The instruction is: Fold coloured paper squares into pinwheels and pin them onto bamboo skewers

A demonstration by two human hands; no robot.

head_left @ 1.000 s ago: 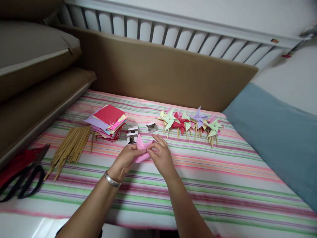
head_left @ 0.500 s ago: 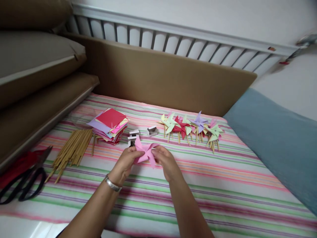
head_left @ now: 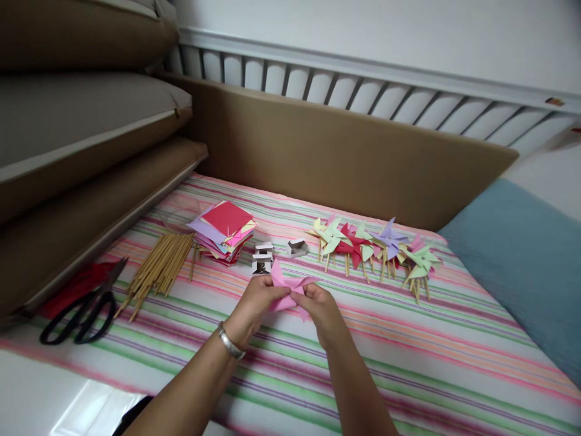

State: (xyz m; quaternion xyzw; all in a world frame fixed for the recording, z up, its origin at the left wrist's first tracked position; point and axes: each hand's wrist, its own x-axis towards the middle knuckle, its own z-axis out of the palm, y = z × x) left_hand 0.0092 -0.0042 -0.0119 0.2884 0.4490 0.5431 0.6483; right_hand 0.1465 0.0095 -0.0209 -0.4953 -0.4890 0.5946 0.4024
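A pink paper pinwheel [head_left: 290,286] with folded blades is held over the striped cloth, between both hands. My left hand [head_left: 258,303] grips its left side, the thumb pressed near the centre. From the right, my right hand [head_left: 320,310] pinches it, its thumb close to the other one. The fingers behind the paper are hidden. Just beyond the left hand stand small open boxes [head_left: 262,264], one with small dark bits inside. Another small open box [head_left: 296,247] lies a little farther right.
Finished pinwheels [head_left: 354,243] on sticks lie at the back right. A stack of coloured paper squares [head_left: 227,219], a bundle of thin sticks [head_left: 158,266] and black-handled scissors [head_left: 84,312] lie to the left. Brown cushions [head_left: 113,188] are piled at the left edge; a brown board [head_left: 327,151] stands behind.
The view has shifted, so everything sits farther right in the picture. My right thumb has moved in toward the pinwheel's centre, next to the left thumb.
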